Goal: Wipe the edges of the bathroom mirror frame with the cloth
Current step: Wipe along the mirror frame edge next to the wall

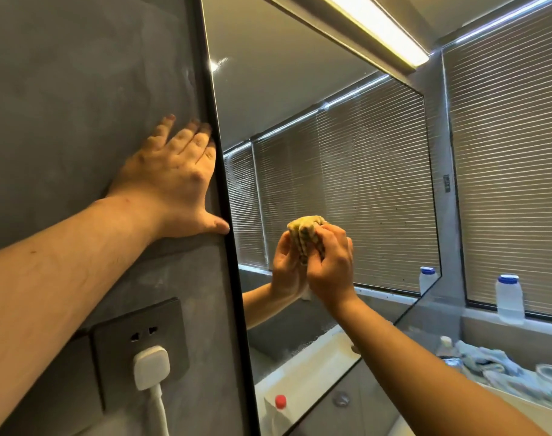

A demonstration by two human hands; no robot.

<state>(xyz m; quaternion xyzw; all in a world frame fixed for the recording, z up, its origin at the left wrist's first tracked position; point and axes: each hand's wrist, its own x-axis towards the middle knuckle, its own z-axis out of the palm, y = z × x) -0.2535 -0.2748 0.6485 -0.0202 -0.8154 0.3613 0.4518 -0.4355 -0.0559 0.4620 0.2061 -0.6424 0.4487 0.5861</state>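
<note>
A tall mirror with a thin black frame (222, 171) hangs on a grey wall. My left hand (174, 180) lies flat on the wall just left of the frame, fingers spread, thumb touching the frame's edge. My right hand (329, 262) grips a bunched yellow-green cloth (306, 229) and presses it against the mirror glass, to the right of the left frame edge. The glass shows the reflection of that hand and cloth.
A dark wall socket (136, 338) with a white plug and cable sits below my left arm. A lit strip lamp (378, 23) runs above the mirror. A white bottle (509, 298) stands on the window ledge; cloths and a jar lie at lower right.
</note>
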